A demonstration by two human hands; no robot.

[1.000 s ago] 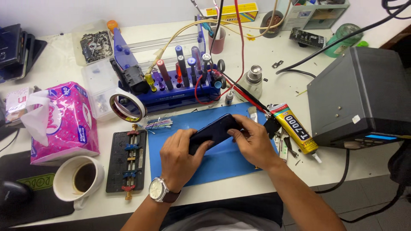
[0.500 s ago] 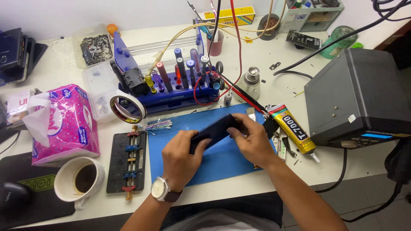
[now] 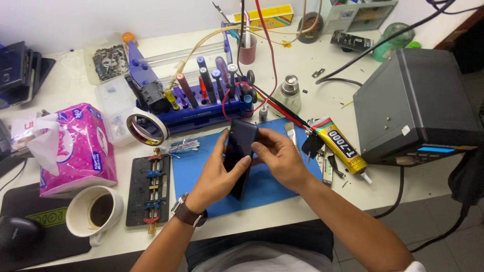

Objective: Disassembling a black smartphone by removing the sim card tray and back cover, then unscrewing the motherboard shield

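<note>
White workbench [image 3: 353, 199], cluttered, seen from above; grey floor shows at the lower right. A blue work mat [image 3: 191, 174] lies at the near middle and serves as the landmark here.

Over the mat: a dark slab-shaped phone [image 3: 241, 151] is held up off the surface, long axis running roughly away from the person, its far end slightly past the mat's far edge. The left hand [image 3: 218, 176] cradles it from below and from the left side, fingers curled around the edge, thumb laid across the near face; a brown-strapped wristwatch [image 3: 187, 212] sits on that wrist. The right hand [image 3: 280, 153] closes on the phone's right edge, fingertips pressed on the face. Both hands grip the phone; neither is spread open.

Left of the mat: a black clamp fixture [image 3: 148, 189] with blue and red sliders, touching or just beside the mat's edge. Further left, a white cup [image 3: 96, 211] with dark liquid, and a pink tissue pack [image 3: 75, 148] with a tissue pulled up.

Beyond the mat: a roll of tape [image 3: 147, 128] standing on edge, a blue tool rack [image 3: 201, 103] holding upright tools, and a small metal-capped bottle [image 3: 289, 93]. A bundle of thin coloured sticks [image 3: 184, 147] lies at the mat's far left corner.

Right of the mat: a yellow glue tube [image 3: 339, 146] lying at a slant, nozzle pointing toward the person, and past it a large dark grey box unit [image 3: 413, 100] with a lit blue panel on its near face. Red and black cables [image 3: 275, 103] run down to the mat's far right corner.
</note>
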